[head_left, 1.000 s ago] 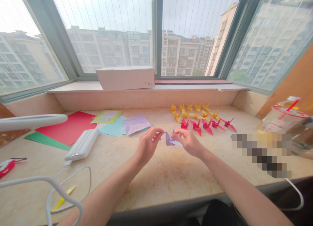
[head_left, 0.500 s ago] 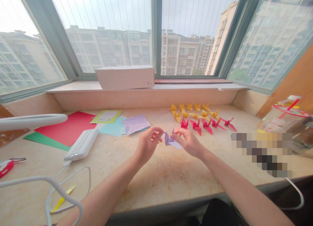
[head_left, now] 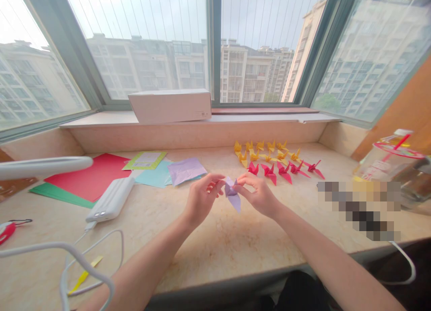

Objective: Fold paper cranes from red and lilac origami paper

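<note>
A light purple paper crane [head_left: 233,196] is held up over the middle of the counter, one pointed wing hanging down toward me. My left hand [head_left: 204,195] pinches its left side between thumb and fingertips. On the other side, my right hand [head_left: 257,192] grips the paper with thumb and forefinger. Beyond my right hand stand a row of red paper cranes [head_left: 283,171] and two rows of yellow paper cranes [head_left: 268,157]. A purple paper sheet [head_left: 187,170] lies behind my left hand, partly over light blue paper [head_left: 152,175].
To the left lie red paper [head_left: 90,174], green paper [head_left: 60,195], a yellow-green packet [head_left: 144,159], a white power bank [head_left: 111,199], a looped cable [head_left: 84,257] and a yellow cutter [head_left: 85,275]. A lidded plastic cup [head_left: 377,165] stands right. A white box [head_left: 170,107] rests on the sill.
The purple crane has turned in my fingers, so its wing now points down toward me instead of to the right. Both hands stay in nearly the same place.
</note>
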`<state>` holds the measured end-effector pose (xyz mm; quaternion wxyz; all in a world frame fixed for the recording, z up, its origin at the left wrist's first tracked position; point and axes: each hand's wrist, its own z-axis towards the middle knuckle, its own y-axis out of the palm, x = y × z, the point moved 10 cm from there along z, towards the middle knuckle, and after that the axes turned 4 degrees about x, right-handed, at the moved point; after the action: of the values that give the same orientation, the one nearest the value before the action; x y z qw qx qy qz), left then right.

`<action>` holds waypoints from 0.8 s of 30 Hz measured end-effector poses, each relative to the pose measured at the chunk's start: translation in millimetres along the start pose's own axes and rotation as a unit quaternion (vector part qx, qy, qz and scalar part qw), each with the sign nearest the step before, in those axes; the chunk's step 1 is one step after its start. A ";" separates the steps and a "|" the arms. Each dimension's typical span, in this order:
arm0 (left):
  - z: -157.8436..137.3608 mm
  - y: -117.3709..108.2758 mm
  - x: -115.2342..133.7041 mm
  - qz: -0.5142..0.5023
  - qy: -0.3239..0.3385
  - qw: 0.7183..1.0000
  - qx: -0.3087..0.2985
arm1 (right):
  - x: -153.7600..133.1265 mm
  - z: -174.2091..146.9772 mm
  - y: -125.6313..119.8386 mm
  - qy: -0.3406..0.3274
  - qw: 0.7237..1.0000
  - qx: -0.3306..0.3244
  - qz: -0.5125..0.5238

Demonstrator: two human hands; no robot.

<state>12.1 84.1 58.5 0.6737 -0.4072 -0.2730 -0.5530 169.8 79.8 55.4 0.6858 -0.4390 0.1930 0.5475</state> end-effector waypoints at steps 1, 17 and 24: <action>0.3 -0.4 0.6 0.005 0.003 1.000 -0.001 | 0.1 0.0 0.0 -0.001 1.000 0.001 0.004; -2.1 13.7 4.3 0.210 0.112 0.968 -0.079 | 13.6 2.7 -2.1 0.020 0.998 -0.001 -0.062; -5.5 25.5 -1.5 0.229 0.135 0.950 -0.163 | 18.2 2.6 12.2 -0.004 0.996 -0.051 -0.076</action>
<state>35.9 81.7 48.1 0.7368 -0.4850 0.0147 -0.4708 164.0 92.7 38.5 0.7030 -0.4840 0.1282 0.5051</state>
